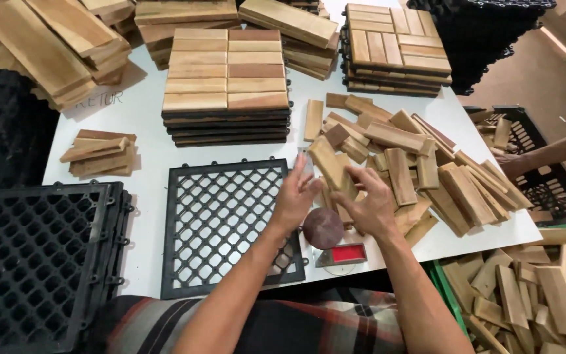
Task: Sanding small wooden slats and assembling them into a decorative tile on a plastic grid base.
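Wooden slats (394, 157) lie heaped just beyond both hands, left hand (296, 196) and right hand (368, 206) loosely spread on one slat (329, 164), while the black grid (227, 223) beside them sits bare, finished tiles (227, 72) stacked beyond.

- wooden slats (401, 164): bare pale-to-tan wood, matt, grain showing; the left hand (296, 196) and right hand (368, 203) rest on them
- grid base (224, 223): black moulded plastic, slightly glossy
- finished tiles (227, 69): smooth wood strips on black plastic backing
- tabletop (145, 164): white, smooth, matt
- round disc (323, 228): dull reddish-brown, rough-looking
- crate (545, 183): black plastic
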